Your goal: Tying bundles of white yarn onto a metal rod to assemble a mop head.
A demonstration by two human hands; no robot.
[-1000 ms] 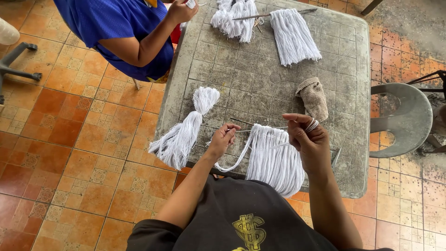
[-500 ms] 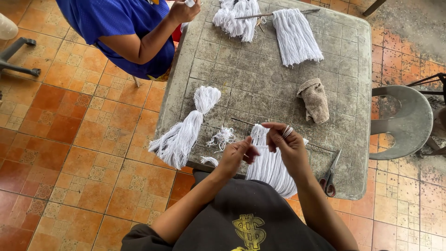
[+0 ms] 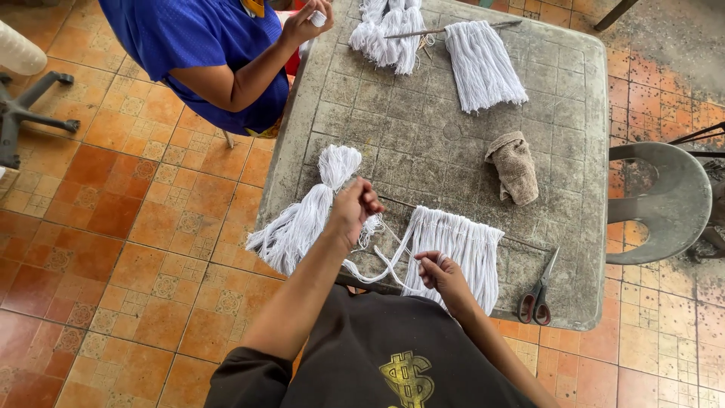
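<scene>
White yarn strands (image 3: 393, 261) ran between our two hands near the table's near edge. Our left hand (image 3: 355, 209) was clenched around a pinch of strands, raised over the table beside a tied white tassel bundle (image 3: 302, 215) that overhung the left edge. Our right hand (image 3: 442, 273) pinched strands at the near edge of a white fringe (image 3: 457, 245) hanging from a thin rod. Red-handled scissors (image 3: 538, 291) lay near the right corner, a brown rag (image 3: 515, 166) farther in, with bare table between. We saw the grey moulded table (image 3: 574, 113) on orange floor tiles, a co-worker's hand (image 3: 302, 23) at the far left, a grey chair (image 3: 664, 200) right.
</scene>
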